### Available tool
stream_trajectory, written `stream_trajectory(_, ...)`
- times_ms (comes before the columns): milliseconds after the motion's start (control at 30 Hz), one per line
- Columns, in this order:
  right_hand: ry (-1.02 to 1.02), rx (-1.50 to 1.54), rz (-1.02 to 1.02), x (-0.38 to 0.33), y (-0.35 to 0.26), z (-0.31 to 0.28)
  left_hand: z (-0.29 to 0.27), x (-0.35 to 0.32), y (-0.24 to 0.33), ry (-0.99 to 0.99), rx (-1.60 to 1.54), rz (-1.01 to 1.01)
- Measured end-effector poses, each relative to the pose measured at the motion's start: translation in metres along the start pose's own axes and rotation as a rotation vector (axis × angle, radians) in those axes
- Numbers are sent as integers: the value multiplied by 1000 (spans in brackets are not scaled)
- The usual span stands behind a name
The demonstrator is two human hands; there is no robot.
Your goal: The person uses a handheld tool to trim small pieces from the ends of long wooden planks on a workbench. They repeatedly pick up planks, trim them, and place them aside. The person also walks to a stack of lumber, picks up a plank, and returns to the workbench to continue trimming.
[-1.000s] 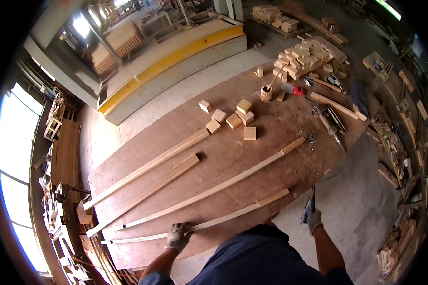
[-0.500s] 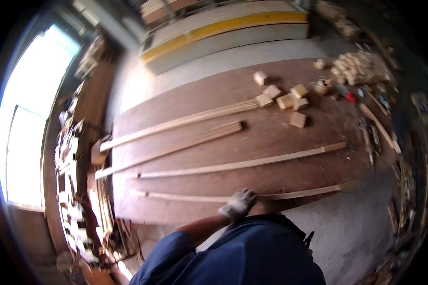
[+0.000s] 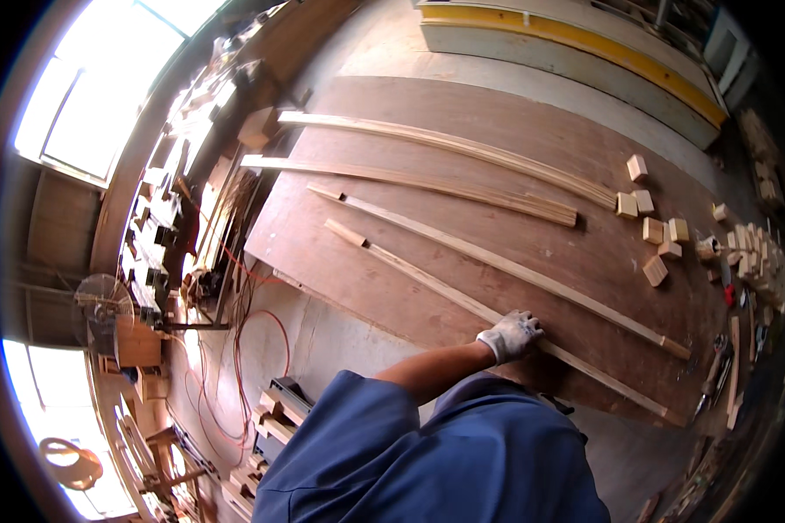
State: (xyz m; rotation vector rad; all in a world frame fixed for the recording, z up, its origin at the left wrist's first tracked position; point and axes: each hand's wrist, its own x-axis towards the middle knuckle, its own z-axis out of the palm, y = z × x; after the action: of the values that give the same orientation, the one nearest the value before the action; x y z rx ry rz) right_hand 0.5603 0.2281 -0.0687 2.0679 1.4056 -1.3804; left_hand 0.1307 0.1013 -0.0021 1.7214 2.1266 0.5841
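Note:
My left hand [image 3: 512,336], in a white work glove, is closed over the nearest long wooden strip [image 3: 445,293] near its middle. This strip lies on the brown worktable [image 3: 323,275] along its near edge, with a short wood piece [image 3: 345,233] at its far-left end. Roughly parallel beyond it runs a second thin strip [image 3: 497,264], with small end pieces at both ends. Farther back lie two thicker bundles of strips, one [image 3: 427,184] nearer and one [image 3: 462,152] behind it. My right hand is out of sight.
Loose wooden blocks [image 3: 652,230] sit at the table's right, beside a pile of small pieces [image 3: 759,261] and hand tools [image 3: 717,370]. A yellow-edged bench [image 3: 567,44] stands beyond. Orange hoses [image 3: 235,375] trail over the floor at left, near stacked timber [image 3: 275,418].
My view has turned left, so the table appears rotated and more of the left-hand floor shows. My left hand remains on the nearest strip.

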Motion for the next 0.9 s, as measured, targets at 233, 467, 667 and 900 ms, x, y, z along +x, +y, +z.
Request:
stream_trajectory(233, -7, -95, -54, 11, -33, 2, -14, 13, -5, -45, -110, -30)
stream_trajectory(467, -15, -157, -74, 13, -27, 5, -11, 7, -9, -90, -61, -25)
stream_trajectory(667, -28, -199, -92, -10, 46, 8, -22, 23, -3, -275, -19, 101)
stream_trajectory(900, -51, -78, -84, -22, 96, 47, -121, 57, 59, -164, -134, 29)
